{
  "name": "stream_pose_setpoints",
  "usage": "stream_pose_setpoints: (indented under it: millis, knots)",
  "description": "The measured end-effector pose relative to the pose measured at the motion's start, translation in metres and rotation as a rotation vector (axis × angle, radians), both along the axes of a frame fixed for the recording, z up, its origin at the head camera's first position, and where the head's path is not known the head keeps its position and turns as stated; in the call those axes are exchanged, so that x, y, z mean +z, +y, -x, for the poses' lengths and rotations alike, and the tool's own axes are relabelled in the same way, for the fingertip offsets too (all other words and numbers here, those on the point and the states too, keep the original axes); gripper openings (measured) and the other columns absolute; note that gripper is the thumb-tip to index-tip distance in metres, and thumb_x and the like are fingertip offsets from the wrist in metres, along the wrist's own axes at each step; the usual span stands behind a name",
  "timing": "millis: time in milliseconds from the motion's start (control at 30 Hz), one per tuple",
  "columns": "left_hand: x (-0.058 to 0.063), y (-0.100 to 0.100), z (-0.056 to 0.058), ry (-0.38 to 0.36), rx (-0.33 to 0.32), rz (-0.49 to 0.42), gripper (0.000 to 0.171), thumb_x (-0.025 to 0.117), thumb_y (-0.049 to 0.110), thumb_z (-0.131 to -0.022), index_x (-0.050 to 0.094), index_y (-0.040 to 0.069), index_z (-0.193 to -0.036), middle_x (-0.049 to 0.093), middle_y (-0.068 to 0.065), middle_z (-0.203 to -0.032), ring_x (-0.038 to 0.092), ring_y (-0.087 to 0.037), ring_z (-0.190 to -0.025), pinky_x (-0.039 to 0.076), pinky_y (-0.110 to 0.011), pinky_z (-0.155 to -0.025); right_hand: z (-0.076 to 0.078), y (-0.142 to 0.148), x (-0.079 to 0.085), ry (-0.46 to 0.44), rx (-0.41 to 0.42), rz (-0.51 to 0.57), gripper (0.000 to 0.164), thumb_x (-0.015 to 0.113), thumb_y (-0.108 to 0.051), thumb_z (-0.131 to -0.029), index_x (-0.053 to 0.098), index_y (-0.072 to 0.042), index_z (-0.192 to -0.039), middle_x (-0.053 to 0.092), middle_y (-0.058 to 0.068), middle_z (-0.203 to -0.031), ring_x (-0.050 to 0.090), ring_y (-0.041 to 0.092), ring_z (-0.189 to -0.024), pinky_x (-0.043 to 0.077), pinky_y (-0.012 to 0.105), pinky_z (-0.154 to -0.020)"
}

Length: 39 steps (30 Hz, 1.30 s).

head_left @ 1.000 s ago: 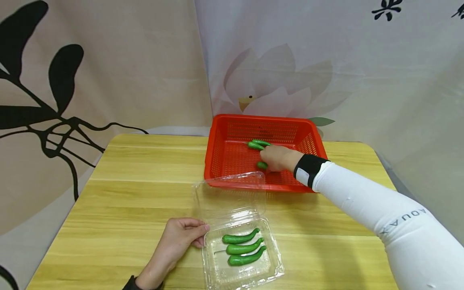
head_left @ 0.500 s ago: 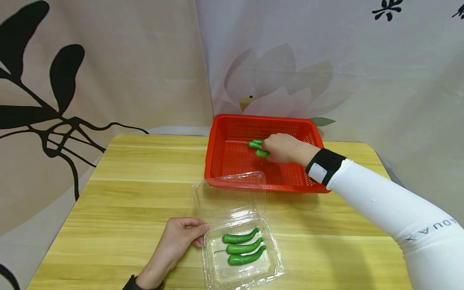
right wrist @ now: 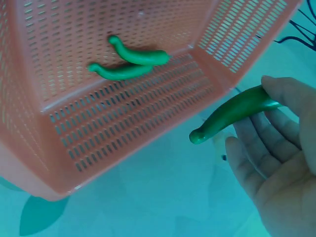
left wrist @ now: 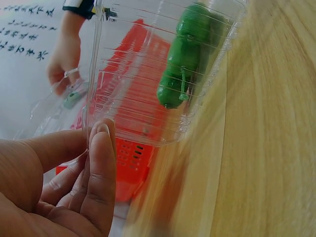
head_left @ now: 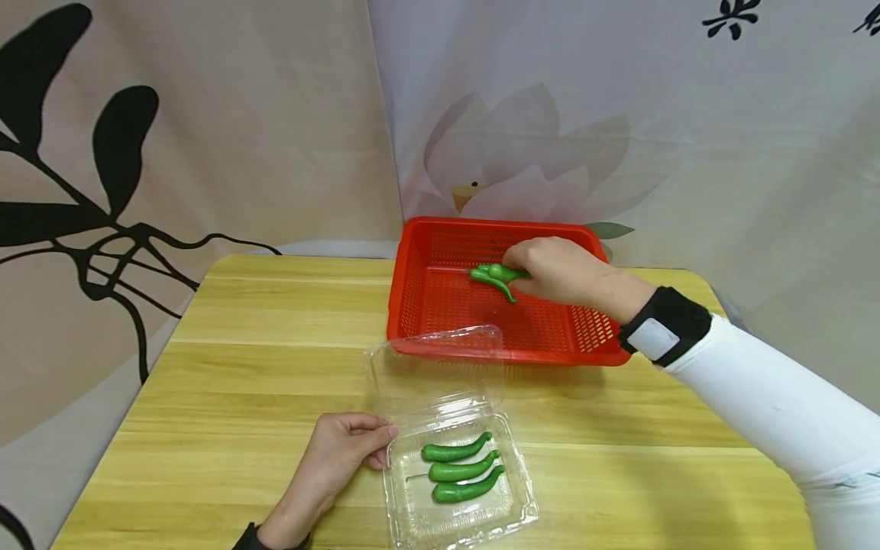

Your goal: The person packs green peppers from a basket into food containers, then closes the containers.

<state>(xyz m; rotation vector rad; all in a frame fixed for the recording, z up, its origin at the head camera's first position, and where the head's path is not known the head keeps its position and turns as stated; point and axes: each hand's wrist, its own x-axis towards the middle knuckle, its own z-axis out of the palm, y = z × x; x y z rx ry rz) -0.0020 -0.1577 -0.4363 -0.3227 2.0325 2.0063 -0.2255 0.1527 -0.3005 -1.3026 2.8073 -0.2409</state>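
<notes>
My left hand pinches the left rim of a clear plastic clamshell box, thumb and fingertips on its edge. Inside the box lie three green chili peppers, side by side. Over the red basket, my right hand holds another green chili pepper between thumb and fingers, one end sticking out. Two more chili peppers rest together on the basket floor, and the held one partly covers them in the head view.
The box's open lid leans back towards the basket and overlaps its front rim in the head view. Both stand on a wooden table. A printed cloth hangs behind the table's far edge.
From low in the basket, my right hand has moved up and slightly right, bringing a chili pepper with it. The left hand and the box have stayed where they were.
</notes>
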Motion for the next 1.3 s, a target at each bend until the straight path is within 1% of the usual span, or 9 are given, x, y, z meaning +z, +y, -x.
stream_pose_setpoints:
  millis: [133, 233, 433, 567, 767, 1033, 1167, 1300]
  knots:
    - [0.001, 0.0, 0.0, -0.004, 0.001, -0.001, 0.022, 0.081, 0.006, -0.091, 0.075, -0.013, -0.102, 0.072, -0.022, -0.074, 0.067, -0.017, -0.059, 0.061, -0.029, -0.057, -0.01, 0.002, 0.009, 0.049, 0.024, 0.051, 0.013, 0.081, -0.011, -0.092, 0.068, -0.011, -0.091, 0.059, -0.002, -0.083, 0.052, 0.016, -0.076, 0.047, 0.031, -0.068]
    - [0.0, 0.0, 0.0, -0.003, 0.001, -0.002, 0.022, 0.081, 0.006, -0.091, 0.075, -0.013, -0.102, 0.072, -0.021, -0.074, 0.067, -0.017, -0.059, 0.061, -0.029, -0.057, -0.018, 0.002, 0.014, 0.061, 0.049, 0.082, 0.013, 0.082, -0.011, -0.091, 0.071, -0.008, -0.097, 0.062, -0.001, -0.087, 0.054, 0.016, -0.078, 0.05, 0.031, -0.069]
    - [-0.001, 0.0, 0.0, -0.013, 0.008, -0.002, 0.022, 0.082, 0.006, -0.09, 0.075, -0.012, -0.102, 0.072, -0.021, -0.075, 0.067, -0.017, -0.06, 0.062, -0.029, -0.057, -0.035, 0.001, 0.018, 0.053, 0.069, 0.134, 0.024, 0.084, -0.011, -0.09, 0.073, -0.003, -0.11, 0.068, 0.003, -0.098, 0.059, 0.018, -0.088, 0.056, 0.033, -0.077]
    - [-0.001, 0.001, 0.0, -0.021, 0.009, -0.001, 0.023, 0.082, 0.006, -0.091, 0.075, -0.012, -0.102, 0.072, -0.021, -0.076, 0.068, -0.017, -0.06, 0.062, -0.029, -0.058, -0.046, 0.001, 0.017, 0.071, 0.084, 0.171, 0.03, 0.085, -0.01, -0.089, 0.073, -0.001, -0.115, 0.069, 0.005, -0.102, 0.061, 0.018, -0.091, 0.059, 0.033, -0.079]
    - [-0.001, 0.001, 0.001, -0.026, 0.009, 0.004, 0.023, 0.082, 0.006, -0.091, 0.075, -0.012, -0.102, 0.073, -0.02, -0.076, 0.068, -0.018, -0.061, 0.062, -0.029, -0.058, -0.059, 0.001, 0.013, 0.099, 0.12, 0.224, 0.031, 0.085, -0.01, -0.088, 0.072, -0.003, -0.115, 0.067, 0.003, -0.102, 0.059, 0.015, -0.089, 0.057, 0.03, -0.074]
    - [-0.002, 0.001, 0.0, -0.026, 0.011, -0.001, 0.023, 0.082, 0.006, -0.091, 0.075, -0.012, -0.102, 0.073, -0.02, -0.076, 0.068, -0.017, -0.06, 0.062, -0.029, -0.058, -0.077, -0.003, 0.006, 0.102, 0.19, 0.283, 0.026, 0.085, -0.009, -0.088, 0.073, -0.007, -0.111, 0.067, 0.0, -0.103, 0.058, 0.014, -0.091, 0.057, 0.031, -0.076]
    - [-0.002, 0.002, 0.0, -0.023, 0.008, -0.003, 0.023, 0.082, 0.006, -0.091, 0.075, -0.013, -0.102, 0.073, -0.021, -0.075, 0.067, -0.017, -0.06, 0.062, -0.028, -0.057, -0.086, -0.004, 0.002, 0.09, 0.203, 0.316, 0.027, 0.087, -0.009, -0.086, 0.074, -0.009, -0.109, 0.068, -0.002, -0.102, 0.058, 0.012, -0.092, 0.056, 0.03, -0.076]
    - [-0.002, 0.002, 0.001, -0.019, 0.009, -0.001, 0.023, 0.082, 0.006, -0.091, 0.075, -0.013, -0.102, 0.072, -0.021, -0.075, 0.067, -0.017, -0.059, 0.062, -0.028, -0.057, -0.096, -0.006, -0.004, 0.083, 0.223, 0.336, 0.025, 0.087, -0.011, -0.087, 0.074, -0.01, -0.109, 0.069, -0.003, -0.102, 0.059, 0.01, -0.092, 0.057, 0.028, -0.076]
